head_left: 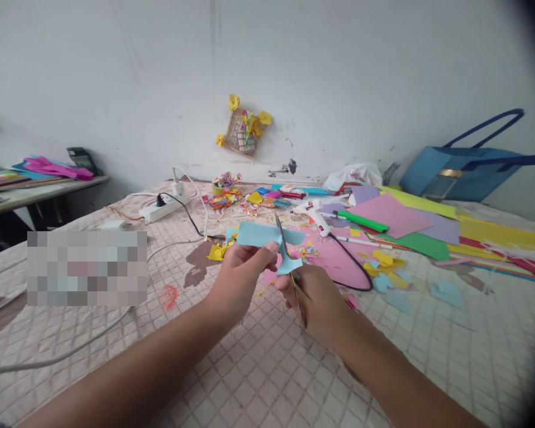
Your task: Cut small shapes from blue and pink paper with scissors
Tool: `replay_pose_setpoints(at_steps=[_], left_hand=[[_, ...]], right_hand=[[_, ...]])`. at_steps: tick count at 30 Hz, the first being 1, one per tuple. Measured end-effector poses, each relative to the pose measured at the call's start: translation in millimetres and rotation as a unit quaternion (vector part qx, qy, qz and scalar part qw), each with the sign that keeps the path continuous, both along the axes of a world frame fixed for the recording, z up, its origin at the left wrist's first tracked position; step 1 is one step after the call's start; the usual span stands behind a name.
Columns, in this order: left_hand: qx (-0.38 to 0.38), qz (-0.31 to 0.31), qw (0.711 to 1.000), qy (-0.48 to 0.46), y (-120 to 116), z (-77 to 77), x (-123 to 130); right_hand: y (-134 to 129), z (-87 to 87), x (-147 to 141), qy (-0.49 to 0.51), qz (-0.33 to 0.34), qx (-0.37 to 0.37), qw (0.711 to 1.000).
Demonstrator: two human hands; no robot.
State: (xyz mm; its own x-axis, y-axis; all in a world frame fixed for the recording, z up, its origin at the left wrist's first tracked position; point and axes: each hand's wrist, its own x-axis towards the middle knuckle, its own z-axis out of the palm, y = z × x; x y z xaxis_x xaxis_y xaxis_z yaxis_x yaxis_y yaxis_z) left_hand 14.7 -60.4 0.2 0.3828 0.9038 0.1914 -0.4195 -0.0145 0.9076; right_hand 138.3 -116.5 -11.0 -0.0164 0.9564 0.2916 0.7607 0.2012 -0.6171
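My left hand (245, 270) pinches a strip of light blue paper (256, 233) between thumb and fingers, above the middle of the table. In my right hand (314, 297) is a pair of scissors (282, 236), my fingers closed round its handles. The blades point up and away from me, crossing the paper just right of my left thumb. A partly cut piece of the blue paper hangs near the scissors' pivot. My right hand covers most of the handles.
Beyond the hands lie a white glue gun (312, 215) with a black cord, a pink sheet (343, 261) and a green marker (361, 221). Coloured paper (390, 215) is stacked to the right, by a blue bag (463, 169). A power strip (164, 209) with cables is at left.
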Motion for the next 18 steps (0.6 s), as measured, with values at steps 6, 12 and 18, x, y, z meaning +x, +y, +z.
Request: replay_pose_setpoints(at_steps=[6, 12, 18], left_hand=[[0.002, -0.013, 1.0, -0.013, -0.8, -0.9, 0.9], [-0.028, -0.031, 0.999, -0.028, -3.9, 3.3, 1.7], [-0.037, -0.033, 0.996, -0.077, -3.5, 6.3, -0.3]], right_hand=[[1.0, -0.4, -0.6, 0.002, -0.009, -0.012, 1.0], [0.2, 0.8, -1.0, -0.013, 0.02, 0.032, 0.999], [0.4, -4.1, -1.8, -0.002, 0.011, 0.026, 1.0]])
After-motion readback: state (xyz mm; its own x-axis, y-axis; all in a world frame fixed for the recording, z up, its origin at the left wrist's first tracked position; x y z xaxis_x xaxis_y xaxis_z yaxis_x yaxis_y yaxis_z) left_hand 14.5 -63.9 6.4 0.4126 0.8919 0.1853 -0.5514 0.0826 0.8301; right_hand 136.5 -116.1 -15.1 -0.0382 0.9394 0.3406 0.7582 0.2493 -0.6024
